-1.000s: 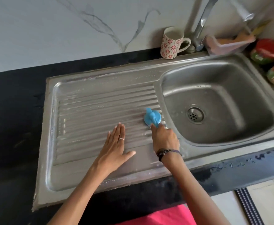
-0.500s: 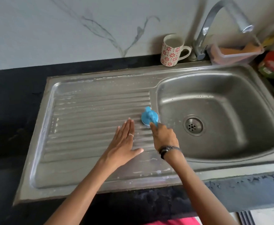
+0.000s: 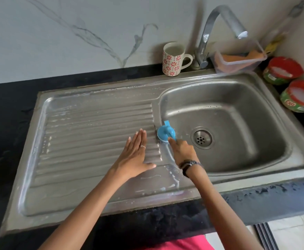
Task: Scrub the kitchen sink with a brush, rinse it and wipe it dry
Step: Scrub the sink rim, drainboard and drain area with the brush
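Observation:
A steel sink (image 3: 282,123) with a ribbed drainboard (image 3: 86,134) on its left is set in a black counter. Soapy streaks lie on the drainboard and along its edges. My right hand (image 3: 182,150) grips a round blue brush (image 3: 165,133) and holds it against the ridge between drainboard and basin. My left hand (image 3: 135,156) rests flat on the ribs, fingers straight, just left of the brush. The drain (image 3: 201,138) sits in the basin, right of the brush.
A flowered mug (image 3: 173,59) stands behind the sink beside the tap (image 3: 218,27). A clear tub with an orange sponge (image 3: 239,59) sits at the back right. Two red-lidded green tubs (image 3: 282,73) (image 3: 300,96) stand on the right. The black counter (image 3: 8,112) surrounds the sink.
My right hand has moved the brush rightward from the drainboard ribs to the basin's edge. My left hand stays flat on the ribs. The view has tilted up a little.

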Available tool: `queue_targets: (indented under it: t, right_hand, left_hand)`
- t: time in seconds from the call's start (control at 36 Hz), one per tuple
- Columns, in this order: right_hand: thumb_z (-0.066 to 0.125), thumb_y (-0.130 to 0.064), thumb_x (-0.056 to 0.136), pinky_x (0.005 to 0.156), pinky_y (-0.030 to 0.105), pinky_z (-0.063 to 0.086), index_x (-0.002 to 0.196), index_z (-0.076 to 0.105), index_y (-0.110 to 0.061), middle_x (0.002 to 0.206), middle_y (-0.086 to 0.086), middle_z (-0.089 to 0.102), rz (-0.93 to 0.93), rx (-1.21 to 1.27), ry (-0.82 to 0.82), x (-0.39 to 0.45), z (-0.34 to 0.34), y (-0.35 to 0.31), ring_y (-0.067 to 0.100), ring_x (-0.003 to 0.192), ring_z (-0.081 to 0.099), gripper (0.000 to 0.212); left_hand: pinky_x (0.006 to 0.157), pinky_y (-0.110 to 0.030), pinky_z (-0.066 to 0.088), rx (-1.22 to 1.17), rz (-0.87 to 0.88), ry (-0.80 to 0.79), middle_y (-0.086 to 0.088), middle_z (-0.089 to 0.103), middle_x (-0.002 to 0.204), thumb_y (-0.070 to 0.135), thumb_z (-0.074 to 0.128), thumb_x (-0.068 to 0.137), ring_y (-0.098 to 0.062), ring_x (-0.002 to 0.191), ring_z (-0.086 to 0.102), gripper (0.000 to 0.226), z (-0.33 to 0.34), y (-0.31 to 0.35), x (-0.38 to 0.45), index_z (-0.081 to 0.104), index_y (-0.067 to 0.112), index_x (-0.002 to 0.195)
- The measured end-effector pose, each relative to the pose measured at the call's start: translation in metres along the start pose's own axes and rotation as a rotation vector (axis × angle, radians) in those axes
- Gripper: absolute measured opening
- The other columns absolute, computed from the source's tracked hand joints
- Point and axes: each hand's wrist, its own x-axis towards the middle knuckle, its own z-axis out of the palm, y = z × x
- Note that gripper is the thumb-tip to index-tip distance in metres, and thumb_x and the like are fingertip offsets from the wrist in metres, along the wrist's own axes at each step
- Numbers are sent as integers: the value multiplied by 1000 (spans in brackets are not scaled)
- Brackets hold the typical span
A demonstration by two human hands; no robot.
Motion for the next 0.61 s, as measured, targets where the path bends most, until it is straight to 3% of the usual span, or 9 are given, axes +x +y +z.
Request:
queue_targets:
  t: [0.11,0.17,0.25,0.31,0.36,0.44,0.53,0.61]
  right_hand:
    - [33,-44,99,71,30,36,112,58,-8,98,21,60,-22,17,-54,0,-4,4,36,91,55,46]
    - [35,-46,97,67,32,36,93,58,-12,83,16,58,-16,28,-74,-26,-2,24,32,77,52,41]
    - [35,-48,97,63,33,36,69,41,-22,68,7,50,4,45,-114,-55,-4,39,28,69,46,38]
    - [35,-47,97,65,33,35,78,48,-16,73,12,53,3,21,-118,-44,-5,32,30,72,48,39]
    - [33,-46,98,70,34,35,100,57,-7,94,23,61,-17,-6,-85,-17,-5,17,38,89,55,45]
    - [28,-33,102,87,38,41,126,50,-3,123,27,54,-57,12,-63,26,-11,-19,41,113,52,44]
    - [27,-22,103,96,37,40,130,47,-1,132,26,48,-74,88,-33,59,-20,-59,39,120,49,40]
    - [28,-28,102,89,33,40,129,47,0,131,23,50,-66,82,-10,87,-20,-88,33,119,50,44]
  left_hand:
    - [108,-29,-21,17,11,7,-9,-31,151,49,51,89,-19,140,-27,102,-2,5,6,-26,7,142]
    - [108,-29,-21,2,12,10,-9,-33,150,49,53,89,-19,139,-28,104,-3,5,8,-27,8,141]
    - [109,-30,-21,-23,4,-2,-7,-35,149,56,52,86,-17,138,-30,109,-4,3,12,-29,9,141]
    - [109,-30,-21,-30,-4,-28,-7,-35,149,60,52,84,-17,138,-31,111,-3,2,13,-30,10,140]
    - [108,-30,-22,-32,-7,-43,-7,-35,149,61,51,83,-17,138,-30,112,-3,2,13,-29,9,141]
    - [107,-29,-22,-29,4,-30,-9,-33,150,60,50,84,-18,139,-29,110,-4,1,12,-27,8,142]
    - [108,-29,-21,-47,-5,-24,-8,-33,150,60,50,84,-18,139,-28,110,-5,1,13,-27,9,142]
    - [110,-31,-20,-59,0,-17,-6,-33,150,59,51,84,-17,140,-28,110,-6,3,13,-28,10,142]
